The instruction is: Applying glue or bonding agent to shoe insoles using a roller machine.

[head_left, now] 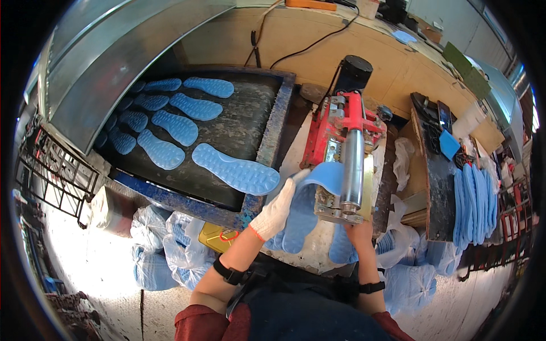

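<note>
My left hand (275, 212), in a white knit glove with an orange cuff, has its fingers stretched out flat. Its fingertips are at the free end of a curved blue shoe sole (326, 175), whose other end meets the steel roller (354, 167) of a red machine (317, 136). My bare right hand (359, 232) is under the near end of that machine, its fingers mostly hidden. Below the machine lie more blue soles (300, 224); one sole (341, 245) is beside my right hand. Another textured sole (236, 169) sits near my left hand, overhanging the belt's edge.
On the left, a dark conveyor belt (242, 122) in a blue frame (273, 122) carries several soles under a metal hood (125, 62). To the right, a shelf (441, 199) bears a stack of soles (475, 204). Plastic bags (190, 244) and a yellow can (216, 237) stand below.
</note>
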The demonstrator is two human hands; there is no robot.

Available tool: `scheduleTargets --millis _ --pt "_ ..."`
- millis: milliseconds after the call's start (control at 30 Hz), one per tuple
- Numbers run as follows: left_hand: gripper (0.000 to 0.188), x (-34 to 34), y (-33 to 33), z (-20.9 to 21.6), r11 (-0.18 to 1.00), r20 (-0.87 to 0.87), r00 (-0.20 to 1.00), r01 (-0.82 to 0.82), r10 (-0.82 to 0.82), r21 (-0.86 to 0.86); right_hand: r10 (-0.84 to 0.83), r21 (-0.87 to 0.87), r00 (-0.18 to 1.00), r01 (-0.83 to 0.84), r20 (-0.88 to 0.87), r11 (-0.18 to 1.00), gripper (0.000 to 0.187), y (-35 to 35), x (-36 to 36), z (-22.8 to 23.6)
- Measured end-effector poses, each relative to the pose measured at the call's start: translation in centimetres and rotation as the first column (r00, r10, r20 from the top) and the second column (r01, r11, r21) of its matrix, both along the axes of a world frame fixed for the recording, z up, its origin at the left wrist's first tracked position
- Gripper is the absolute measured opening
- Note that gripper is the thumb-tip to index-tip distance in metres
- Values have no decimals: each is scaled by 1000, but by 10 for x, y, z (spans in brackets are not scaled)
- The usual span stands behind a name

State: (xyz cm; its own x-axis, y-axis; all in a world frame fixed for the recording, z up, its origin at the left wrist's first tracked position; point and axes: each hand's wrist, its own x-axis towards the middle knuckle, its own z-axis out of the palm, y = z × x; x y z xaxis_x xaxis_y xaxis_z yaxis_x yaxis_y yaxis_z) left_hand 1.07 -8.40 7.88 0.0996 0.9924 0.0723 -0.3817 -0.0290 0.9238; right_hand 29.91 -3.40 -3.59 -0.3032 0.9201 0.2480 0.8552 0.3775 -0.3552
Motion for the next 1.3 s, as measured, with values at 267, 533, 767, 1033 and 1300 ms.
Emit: scheduleTargets --millis 267,533,767,1033,1300 --pt "70 -20 -67 44 950 118 980 183 -157 -252 -24 11 999 25 -47 1000 49 -2 2 -5" --pt "55 -54 -5 76 909 638 661 -179 394 -376 -18 -74 1000 18 2 997 48 1 8 -15" --pt "64 -94 80 40 802 616 528 -491 584 -340 27 24 1000 -26 -15 999 54 -1 7 -7" --pt "61 -110 104 30 589 497 333 -585 801 -558 1 -5 999 -2 -42 1000 55 -3 6 -6" --pt "99 -65 57 47 579 -752 165 -746 638 328 -11 33 998 13 -56 999 53 -6 2 -2"
